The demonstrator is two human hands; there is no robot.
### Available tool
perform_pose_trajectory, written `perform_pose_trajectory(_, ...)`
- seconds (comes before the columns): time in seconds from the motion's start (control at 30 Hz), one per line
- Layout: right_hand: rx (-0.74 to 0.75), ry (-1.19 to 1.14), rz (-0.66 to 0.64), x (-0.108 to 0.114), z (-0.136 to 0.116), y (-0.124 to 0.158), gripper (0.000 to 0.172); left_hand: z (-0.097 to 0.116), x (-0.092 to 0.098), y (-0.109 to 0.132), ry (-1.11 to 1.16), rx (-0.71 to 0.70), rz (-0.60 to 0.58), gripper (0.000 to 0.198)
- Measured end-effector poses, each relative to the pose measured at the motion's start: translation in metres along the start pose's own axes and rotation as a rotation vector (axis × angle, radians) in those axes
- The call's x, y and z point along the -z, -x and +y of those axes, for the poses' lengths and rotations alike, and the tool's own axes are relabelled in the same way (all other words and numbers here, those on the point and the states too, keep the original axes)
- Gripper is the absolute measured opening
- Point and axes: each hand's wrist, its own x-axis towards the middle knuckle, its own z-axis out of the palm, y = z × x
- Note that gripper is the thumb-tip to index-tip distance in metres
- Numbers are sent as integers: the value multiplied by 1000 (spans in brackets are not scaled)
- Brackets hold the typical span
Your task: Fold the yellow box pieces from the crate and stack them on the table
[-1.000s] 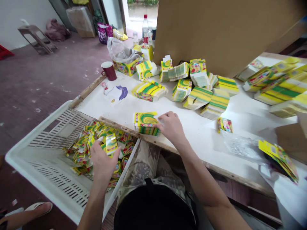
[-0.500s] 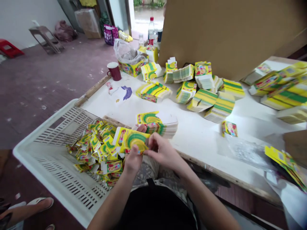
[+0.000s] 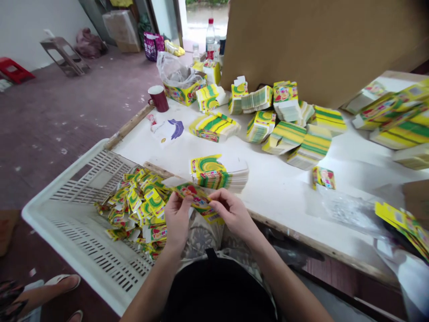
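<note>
A yellow, green and red printed carton (image 3: 197,197) is held between both hands above the table's front edge. My left hand (image 3: 178,214) pinches its left part, thumb on the printed face. At its right end, my right hand (image 3: 231,212) grips it between thumb and fingers. Just beyond lies a stack of flat cartons (image 3: 217,173) on the white table (image 3: 275,192). To the left, a white plastic crate (image 3: 73,223) holds a heap of small yellow cartons (image 3: 144,205).
More carton stacks (image 3: 284,136) stand across the table's back and right. A maroon mug (image 3: 158,99) is near the left corner, beside a carton box with a clear bag (image 3: 181,91). A large brown board (image 3: 301,49) rises behind. A person's feet (image 3: 67,282) show at the lower left.
The held carton has turned from its broad lemon-coloured face to a narrower red-lettered side. My left hand has shifted slightly left and up, and my right hand slightly right.
</note>
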Motion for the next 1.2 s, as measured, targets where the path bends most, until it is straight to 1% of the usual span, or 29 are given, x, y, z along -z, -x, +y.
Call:
perform_pose_trajectory(0.07, -4, 20, -3, 4, 0, 2, 16, 1, 5, -1, -1, 13, 8, 18)
perform_pose_trajectory(0.13, -22, -38, -18, 4, 1, 3, 17, 4, 7, -1, -1, 35, -7, 20)
perform_pose_trajectory(0.17, -35, -83, -35, 3, 1, 3, 16, 6, 6, -1, -2, 46, -36, 23)
perform_pose_trajectory(0.2, -47, -124, -51, 1, 2, 3, 15, 7, 5, 1, -3, 47, -79, 28)
perform_pose_trajectory(0.27, -65, -178, -64, -4, 2, 3, 17, 11, 2, 4, -10, 7, -152, 48)
perform_pose_trajectory(0.3, -69, -191, -60, -7, 2, 3, 19, 13, 1, 6, -26, -21, -165, 57)
perform_pose_trajectory(0.33, -71, -195, -50, -9, 2, 3, 21, 14, -1, 7, -46, -44, -160, 62)
perform_pose_trajectory(0.37, -72, -193, -41, -11, 3, 4, 24, 15, -2, 9, -65, -54, -141, 62)
perform_pose_trajectory(0.47, -95, -224, -20, -15, 4, 5, 33, 15, -2, 10, -76, -9, -103, 43)
perform_pose_trajectory(0.6, -172, -369, 20, -14, 10, 6, 29, 5, 5, 9, -21, 29, -55, 20)
perform_pose_trajectory(0.67, -190, -396, 57, -13, 13, 5, 29, -1, 6, 9, -1, 34, -39, 19)
perform_pose_trajectory(0.77, -187, -392, 96, -9, 15, 4, 30, -3, 3, 9, 24, 65, -55, 27)
perform_pose_trajectory(0.83, -152, -313, 101, -2, 14, 4, 27, 5, 2, 6, 51, 102, -81, 38)
perform_pose_trajectory(0.9, -41, -81, 93, 7, 10, 6, 21, 19, 7, 0, 79, 92, -98, 53)
perform_pose_trajectory(0.93, 41, 89, 78, 12, 7, 7, 17, 27, 12, -4, 82, 49, -103, 59)
perform_pose_trajectory(1.0, 224, 456, 24, 19, 1, 11, 12, 41, 24, -10, -17, -145, -138, 65)
perform_pose_trajectory(1.03, 312, 612, -15, 20, -1, 12, 13, 47, 29, -12, -125, -213, -215, 67)
perform_pose_trajectory(1.07, 388, 733, -52, 20, -4, 13, 15, 51, 33, -12, -271, -245, -305, 71)
perform_pose_trajectory(1.1, 456, 814, -82, 19, -6, 14, 16, 53, 34, -12, -435, -236, -417, 77)
perform_pose_trajectory(1.13, 511, 855, -100, 18, -7, 14, 16, 54, 34, -10, -598, -191, -543, 81)
perform_pose_trajectory(1.17, 549, 864, -93, 16, -9, 15, 15, 52, 31, -8, -737, -139, -644, 81)
perform_pose_trajectory(1.2, 565, 848, -54, 15, -10, 15, 13, 50, 28, -5, -840, -99, -701, 77)
